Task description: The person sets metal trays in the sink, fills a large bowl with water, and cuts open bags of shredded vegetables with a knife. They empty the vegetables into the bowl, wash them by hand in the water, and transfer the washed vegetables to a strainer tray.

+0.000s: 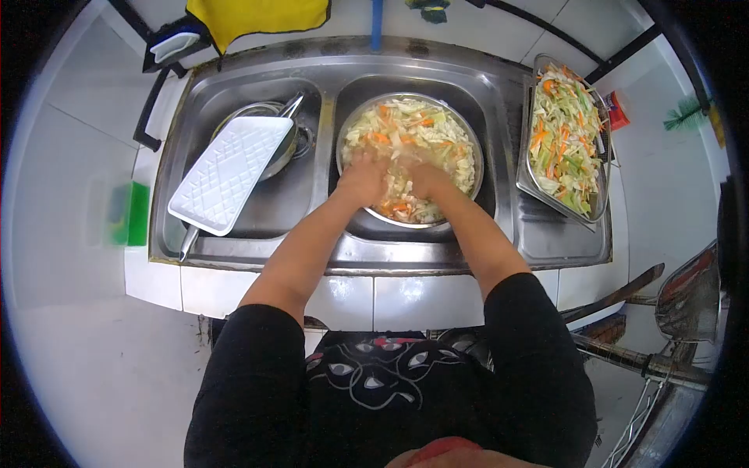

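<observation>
A round metal basin (477, 165) stands in the right-hand sink bowl, filled with water and chopped vegetables (449, 134), pale cabbage-like pieces with orange carrot strips. My left hand (365, 181) reaches into the basin at its left side, fingers sunk among the pieces. Close beside it, my right hand (425, 181) is also dipped in the mix. Water and vegetables hide the fingers of both hands, so whether they grip anything does not show. To the right, a rectangular metal strainer basket (605, 183) holds more of the same cut vegetables (563, 140).
Across the left sink bowl (289, 210) lies a white ridged tray (230, 175), over a round metal pot (282, 161). A green sponge or block (136, 213) is at the left. Yellow cloth (257, 19) hangs above. A mesh strainer (688, 300) hangs at the lower right.
</observation>
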A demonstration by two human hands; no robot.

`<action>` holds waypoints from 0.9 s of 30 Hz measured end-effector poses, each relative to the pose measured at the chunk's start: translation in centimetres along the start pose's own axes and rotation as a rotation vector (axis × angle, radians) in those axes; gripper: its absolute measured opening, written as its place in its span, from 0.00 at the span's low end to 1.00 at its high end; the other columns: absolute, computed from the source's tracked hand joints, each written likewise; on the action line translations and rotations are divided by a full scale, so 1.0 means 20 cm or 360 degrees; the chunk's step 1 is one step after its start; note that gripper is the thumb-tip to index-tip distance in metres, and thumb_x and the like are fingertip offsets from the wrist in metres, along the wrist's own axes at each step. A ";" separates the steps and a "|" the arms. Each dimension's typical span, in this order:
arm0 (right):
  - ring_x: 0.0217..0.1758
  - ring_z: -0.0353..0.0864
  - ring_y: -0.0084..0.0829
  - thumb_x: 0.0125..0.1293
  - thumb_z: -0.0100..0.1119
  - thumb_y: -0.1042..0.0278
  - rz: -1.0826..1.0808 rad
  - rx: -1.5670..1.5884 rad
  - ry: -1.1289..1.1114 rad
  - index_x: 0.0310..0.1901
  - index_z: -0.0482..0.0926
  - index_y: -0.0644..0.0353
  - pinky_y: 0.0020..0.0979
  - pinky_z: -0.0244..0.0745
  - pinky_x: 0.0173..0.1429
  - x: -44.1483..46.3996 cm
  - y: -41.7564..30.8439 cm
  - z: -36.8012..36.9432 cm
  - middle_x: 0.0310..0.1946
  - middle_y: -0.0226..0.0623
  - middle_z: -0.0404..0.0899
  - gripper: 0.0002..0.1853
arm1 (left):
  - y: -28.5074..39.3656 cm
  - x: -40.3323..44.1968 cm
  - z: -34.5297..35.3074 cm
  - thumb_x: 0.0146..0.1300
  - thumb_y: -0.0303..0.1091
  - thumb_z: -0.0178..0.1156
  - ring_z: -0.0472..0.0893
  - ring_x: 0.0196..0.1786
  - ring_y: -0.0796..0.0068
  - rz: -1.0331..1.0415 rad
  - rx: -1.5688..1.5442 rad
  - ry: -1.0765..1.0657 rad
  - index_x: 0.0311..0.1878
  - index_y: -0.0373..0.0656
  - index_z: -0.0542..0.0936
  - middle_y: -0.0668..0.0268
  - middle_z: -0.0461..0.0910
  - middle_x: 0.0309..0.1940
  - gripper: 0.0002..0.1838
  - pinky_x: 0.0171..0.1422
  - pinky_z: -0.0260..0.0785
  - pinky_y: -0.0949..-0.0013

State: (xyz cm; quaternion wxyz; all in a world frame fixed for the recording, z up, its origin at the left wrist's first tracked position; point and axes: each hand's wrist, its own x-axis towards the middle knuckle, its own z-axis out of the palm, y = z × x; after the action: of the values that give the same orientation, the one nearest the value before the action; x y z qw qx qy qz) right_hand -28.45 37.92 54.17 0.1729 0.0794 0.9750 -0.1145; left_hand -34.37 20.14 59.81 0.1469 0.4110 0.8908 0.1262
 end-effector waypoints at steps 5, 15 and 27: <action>0.48 0.76 0.46 0.46 0.56 0.72 0.0158 -0.0103 -0.0291 0.57 0.67 0.55 0.38 0.71 0.50 0.04 -0.04 0.00 0.42 0.53 0.76 0.30 | -0.01 0.01 0.00 0.57 0.35 0.49 0.53 0.67 0.53 0.0035 0.0078 -0.0061 0.59 0.52 0.66 0.53 0.52 0.64 0.24 0.65 0.55 0.52; 0.47 0.76 0.43 0.42 0.63 0.70 0.0247 0.0426 0.0514 0.52 0.70 0.60 0.35 0.70 0.52 -0.02 -0.07 -0.05 0.41 0.50 0.77 0.30 | -0.07 0.08 0.08 0.57 0.34 0.47 0.58 0.64 0.51 -0.0016 -0.0224 0.0160 0.59 0.47 0.66 0.51 0.60 0.60 0.23 0.65 0.56 0.54; 0.44 0.78 0.34 0.38 0.64 0.73 0.0071 0.1133 0.0772 0.47 0.74 0.63 0.30 0.70 0.50 -0.35 -0.10 -0.70 0.41 0.43 0.78 0.28 | -0.11 0.08 0.09 0.55 0.29 0.46 0.60 0.63 0.52 0.0074 -0.0500 0.0289 0.56 0.41 0.67 0.49 0.62 0.59 0.22 0.66 0.55 0.60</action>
State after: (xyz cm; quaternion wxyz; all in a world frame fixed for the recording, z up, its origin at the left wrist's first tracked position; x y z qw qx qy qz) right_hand -26.85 38.70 69.90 -0.0970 0.1799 0.8851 -0.4181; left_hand -36.25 20.15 57.17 0.1252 0.3904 0.8600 0.3037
